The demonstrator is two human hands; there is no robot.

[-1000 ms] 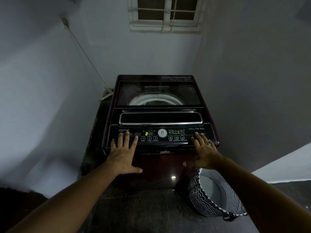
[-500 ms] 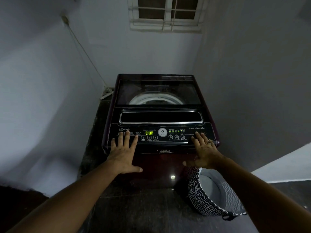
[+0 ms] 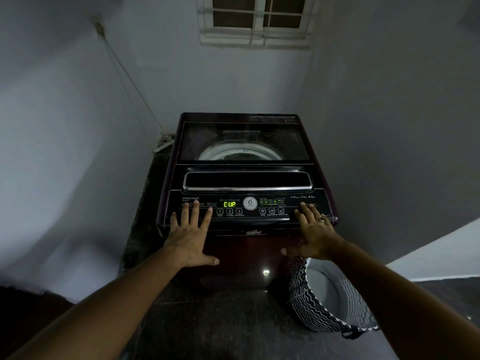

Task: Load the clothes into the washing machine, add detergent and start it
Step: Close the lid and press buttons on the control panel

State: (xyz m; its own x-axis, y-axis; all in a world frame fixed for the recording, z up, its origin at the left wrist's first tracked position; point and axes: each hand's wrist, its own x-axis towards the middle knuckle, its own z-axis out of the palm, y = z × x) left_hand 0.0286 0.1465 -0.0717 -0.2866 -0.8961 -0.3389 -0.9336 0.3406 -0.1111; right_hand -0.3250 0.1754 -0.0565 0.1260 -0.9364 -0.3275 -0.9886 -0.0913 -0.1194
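Observation:
A dark maroon top-loading washing machine (image 3: 244, 237) stands in a corner, its glass lid (image 3: 244, 141) down, the white drum rim showing through. The control panel (image 3: 249, 215) glows; its green display (image 3: 230, 204) reads "CUP". My left hand (image 3: 191, 233) lies flat on the panel's left end, fingers spread, holding nothing. My right hand (image 3: 313, 233), wearing a ring, rests flat on the panel's right end, fingers apart. No clothes or detergent are visible.
A black-and-white wavy-patterned laundry basket (image 3: 311, 307) stands on the dark floor at the machine's right front, its inside looking pale. Walls close in on both sides. A barred window (image 3: 255, 20) is high behind. A cable (image 3: 130, 79) runs down the left wall.
The display changed from a "2" to "CUP" one second ago and stays so. Both hands have stayed flat on the panel.

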